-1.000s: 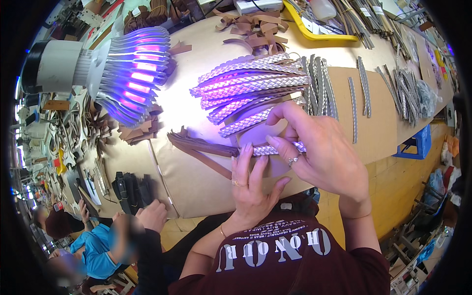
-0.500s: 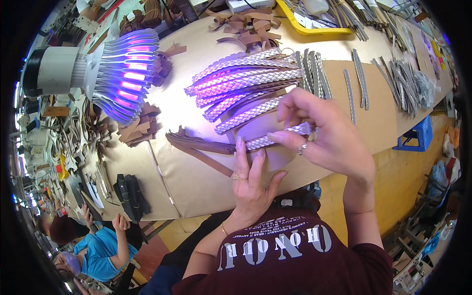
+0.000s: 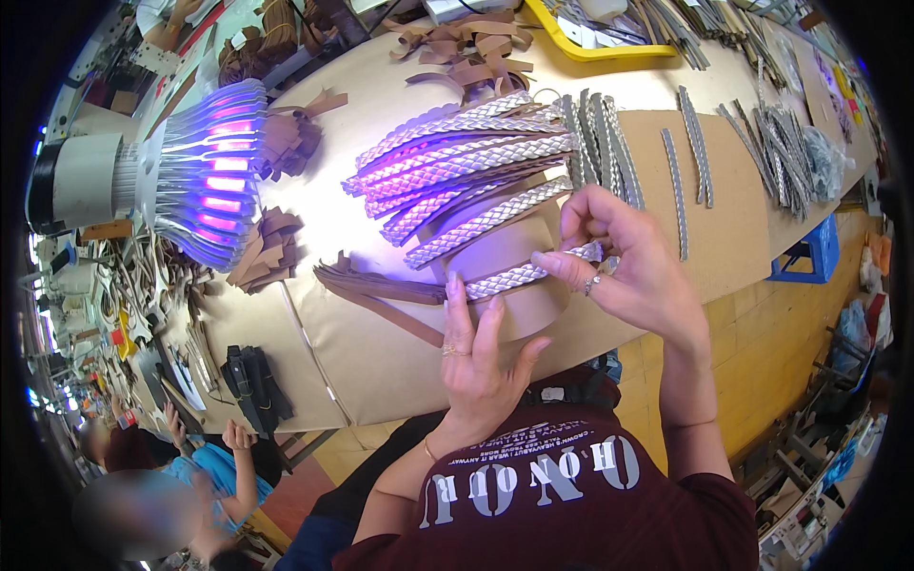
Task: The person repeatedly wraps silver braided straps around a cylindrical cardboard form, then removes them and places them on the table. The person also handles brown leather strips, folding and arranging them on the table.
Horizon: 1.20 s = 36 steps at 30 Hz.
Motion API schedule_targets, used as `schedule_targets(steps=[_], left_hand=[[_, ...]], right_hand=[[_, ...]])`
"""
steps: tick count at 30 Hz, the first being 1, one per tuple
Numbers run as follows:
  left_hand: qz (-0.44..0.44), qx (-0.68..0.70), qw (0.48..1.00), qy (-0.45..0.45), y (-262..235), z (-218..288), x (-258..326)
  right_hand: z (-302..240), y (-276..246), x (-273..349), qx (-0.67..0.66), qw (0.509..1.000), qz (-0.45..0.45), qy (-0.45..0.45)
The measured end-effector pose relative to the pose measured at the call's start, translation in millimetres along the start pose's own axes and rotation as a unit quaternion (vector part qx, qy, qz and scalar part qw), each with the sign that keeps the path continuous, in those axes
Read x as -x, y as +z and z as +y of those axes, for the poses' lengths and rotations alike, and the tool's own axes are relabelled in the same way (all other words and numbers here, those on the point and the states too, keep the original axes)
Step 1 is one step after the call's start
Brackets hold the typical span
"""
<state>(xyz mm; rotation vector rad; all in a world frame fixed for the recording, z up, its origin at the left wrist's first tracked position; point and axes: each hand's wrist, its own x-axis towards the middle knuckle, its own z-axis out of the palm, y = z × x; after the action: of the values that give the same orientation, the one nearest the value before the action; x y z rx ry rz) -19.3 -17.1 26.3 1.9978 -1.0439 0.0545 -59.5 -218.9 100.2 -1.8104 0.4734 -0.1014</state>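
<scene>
A silver-white braided strap (image 3: 505, 280) lies across the top of a tan, rounded block (image 3: 528, 319), which looks like a thick roll. My left hand (image 3: 481, 366) rests with its fingers stretched out at the strap's left end, fingertips pressing there. Thumb and forefinger of my right hand (image 3: 633, 271) pinch the strap near its right end. From the left end, beside my left fingers, a bundle of thin brown strips (image 3: 381, 285) trails off to the left. Several more braided straps (image 3: 476, 152) lie in a fanned bundle just beyond my hands.
A lamp (image 3: 205, 176) glowing purple-white stands close at left. Brown leather scraps (image 3: 471, 48) and a yellow tray (image 3: 595, 43) lie at the back. Grey braided strips (image 3: 785, 157) spread to the right, above a blue stool (image 3: 809, 252). Another person's hand (image 3: 238, 436) shows at lower left.
The view has shifted slightly, so the lamp and table things sit farther left. Both hands keep their places on the strap, with little visible movement.
</scene>
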Motion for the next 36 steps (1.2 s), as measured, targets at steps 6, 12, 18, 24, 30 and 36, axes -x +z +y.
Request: schedule_targets(steps=[6,12,18,24,30,36], left_hand=[[-0.009,-0.013,1.0,-0.007,-1,1,0],[-0.008,-0.031,0.999,-0.003,-1,2,0],[-0.012,-0.042,0.999,0.008,-2,1,-2],[0.007,-0.062,0.998,0.021,-3,3,-5],[0.002,-0.104,0.994,0.028,-4,3,-6],[0.006,-0.107,0.994,0.035,-4,0,-6]], right_hand=[[13,3,4,-0.024,1.0,0.002,0.01],[25,8,2,-0.045,0.999,0.008,0.007],[37,10,0,-0.061,0.998,0.015,0.032],[50,14,-1,-0.13,0.988,0.016,0.078],[59,16,2,-0.199,0.968,0.016,0.152],[63,25,5,-0.242,0.959,0.036,0.144]])
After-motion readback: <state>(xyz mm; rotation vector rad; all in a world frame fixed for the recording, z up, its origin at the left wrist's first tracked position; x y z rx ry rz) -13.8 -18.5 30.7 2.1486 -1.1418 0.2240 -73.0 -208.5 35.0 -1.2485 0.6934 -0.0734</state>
